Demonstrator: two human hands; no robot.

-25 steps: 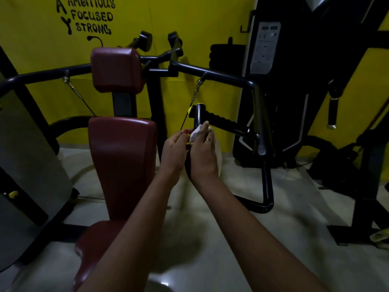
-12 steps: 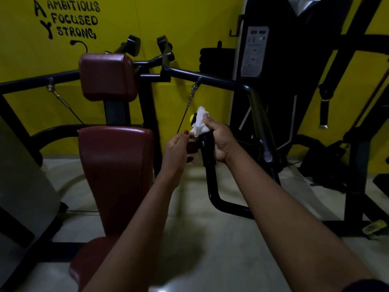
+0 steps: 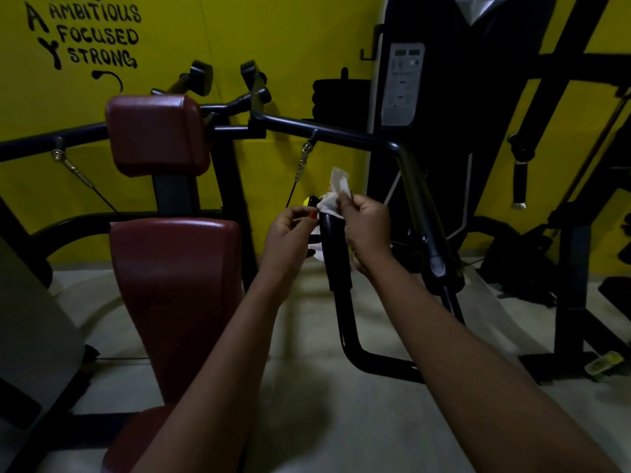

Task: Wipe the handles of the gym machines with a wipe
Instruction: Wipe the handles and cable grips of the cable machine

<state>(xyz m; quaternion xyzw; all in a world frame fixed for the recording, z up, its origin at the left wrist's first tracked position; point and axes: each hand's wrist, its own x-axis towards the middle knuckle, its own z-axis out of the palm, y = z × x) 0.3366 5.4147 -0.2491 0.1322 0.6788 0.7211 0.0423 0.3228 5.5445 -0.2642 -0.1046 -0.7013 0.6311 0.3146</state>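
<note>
Mid-task: the wipe is at the top of one grip, with other handles apparently still to do.

The press machine (image 3: 341, 133) with its red seat back (image 3: 174, 285) fills the left and centre of the frame; its upright black handle (image 3: 336, 254) stands at centre, between both hands. The right hand (image 3: 367, 230) pinches the white wipe (image 3: 336, 192) between thumb and curled fingers at the grip's top, by the yellow end cap (image 3: 309, 200). The left hand (image 3: 290, 233) is curled just left of the grip, and I cannot tell whether it holds the wipe's lower edge. The grip's lower length shows bare. The two knobbed handles (image 3: 201, 76) at upper centre and the hanging grip (image 3: 519, 186) at right are untouched now; whether they are clean cannot be seen.
</note>
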